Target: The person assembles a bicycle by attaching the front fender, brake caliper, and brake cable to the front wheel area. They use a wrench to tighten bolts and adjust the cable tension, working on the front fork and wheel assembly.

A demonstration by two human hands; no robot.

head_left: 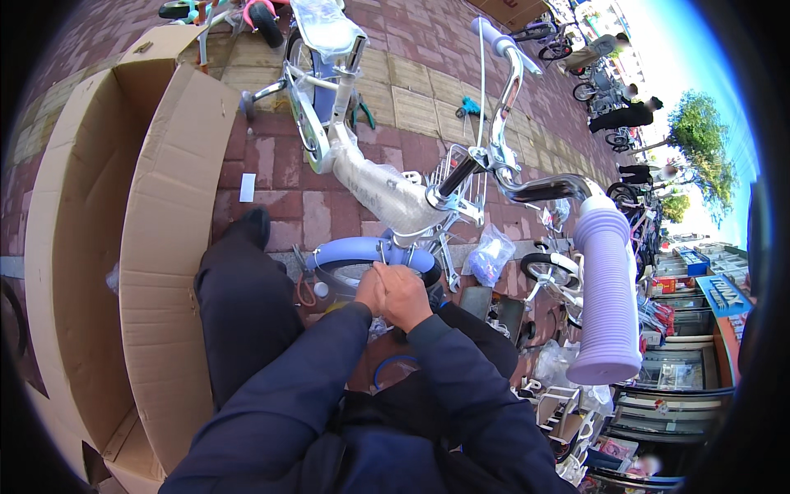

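Observation:
A child's bicycle stands in front of me, its frame [387,193] covered in bubble wrap. My left hand [368,291] and my right hand [405,298] are pressed together, fingers closed, at the purple front mudguard [350,250] over the wheel. Whatever sits between the fingers is hidden. Above them, the chrome handlebar [547,191] is turned sideways, with one ribbed purple grip [607,296] close on the right and another grip [491,34] at the far end. Clear plastic covers the saddle [329,29].
An opened cardboard box [169,239] stands at my left. Green-handled pliers [362,112], a teal-handled tool [470,107], a white card [247,188], a spanner [451,267] and a plastic bag [490,255] lie on the paving. Bicycle parts [559,412] crowd the right; people [629,115] are farther off.

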